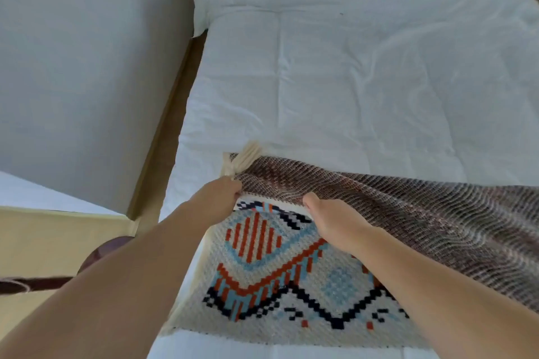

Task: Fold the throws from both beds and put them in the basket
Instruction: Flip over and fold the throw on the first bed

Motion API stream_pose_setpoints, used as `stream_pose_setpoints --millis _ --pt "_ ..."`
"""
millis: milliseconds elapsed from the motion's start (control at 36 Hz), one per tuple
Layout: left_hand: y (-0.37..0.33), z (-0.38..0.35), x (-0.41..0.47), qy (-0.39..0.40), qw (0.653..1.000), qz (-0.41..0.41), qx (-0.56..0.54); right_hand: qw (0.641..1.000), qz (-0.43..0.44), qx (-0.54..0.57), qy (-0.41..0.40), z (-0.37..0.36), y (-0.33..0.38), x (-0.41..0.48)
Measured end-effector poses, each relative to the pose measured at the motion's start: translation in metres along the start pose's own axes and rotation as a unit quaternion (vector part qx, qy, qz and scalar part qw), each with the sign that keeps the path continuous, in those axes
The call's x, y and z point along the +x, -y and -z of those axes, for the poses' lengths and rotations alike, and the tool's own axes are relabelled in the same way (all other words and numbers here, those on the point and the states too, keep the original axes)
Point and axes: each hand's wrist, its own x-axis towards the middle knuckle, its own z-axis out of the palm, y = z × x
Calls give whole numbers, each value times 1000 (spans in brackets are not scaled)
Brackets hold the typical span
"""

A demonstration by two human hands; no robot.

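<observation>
A woven throw (262, 285) with a cream, blue, orange and black pattern lies across the foot of the white bed (364, 81). Its far part is turned over, showing the brownish striped underside (423, 213), and a cream tassel (248, 160) sticks up at the folded corner. My left hand (217, 194) grips the folded edge at that corner. A short way to the right, my right hand (332, 224) grips the same folded edge. The right end of the throw runs out of view.
A second white bed (81, 67) stands to the left across a narrow gap of tan floor (163, 140). Low on the left are a pale wooden surface (58, 242) and a dark strap-like object (38, 284). No basket is in view.
</observation>
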Motion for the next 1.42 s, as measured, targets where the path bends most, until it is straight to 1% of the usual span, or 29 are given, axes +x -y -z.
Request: stream_pose_setpoints --millis 139,333,417,556,639,694,833,889,972,1028,1111,1194,1250,1306,1417 --pt "1 -29 -58 -18 997 65 -37 999 42 -20 -1 -23 10 -22" --pt "-24 -63 -131 -49 981 175 -70 992 102 -63 39 -40 33 -62" --pt "-30 -74 -161 -52 973 209 -81 986 126 -90 55 -48 45 -78" --pt "-29 -99 -204 -34 971 230 -64 973 152 -157 73 -69 66 -98" --pt "-26 -116 -217 -17 967 247 -57 967 162 -186 70 -89 74 -103" --pt "-22 -133 -220 -5 970 235 -54 960 169 -213 72 -104 77 -102" --pt "-16 -167 -214 42 973 221 -55 967 128 -194 102 -149 72 -90" --pt "-15 -178 -212 62 973 221 -24 971 125 -172 112 -170 67 -87" --pt "-18 -186 -210 76 965 250 33 968 157 -171 93 -196 59 -88" --pt "-26 -183 -209 62 961 266 45 974 158 -146 72 -202 53 -92" --pt "-40 -173 -197 -2 966 251 67 987 120 -99 43 -198 41 -96" --pt "-63 -170 -173 -44 983 172 55 994 33 -100 28 -189 20 -98" --pt "-84 -173 -153 -49 991 113 60 993 -32 -110 29 -182 -1 -97" --pt "-111 -177 -133 -40 995 74 51 989 -88 -116 22 -178 -29 -98" --pt "-168 -190 -97 -14 998 32 53 978 -165 -126 5 -173 -99 -115"
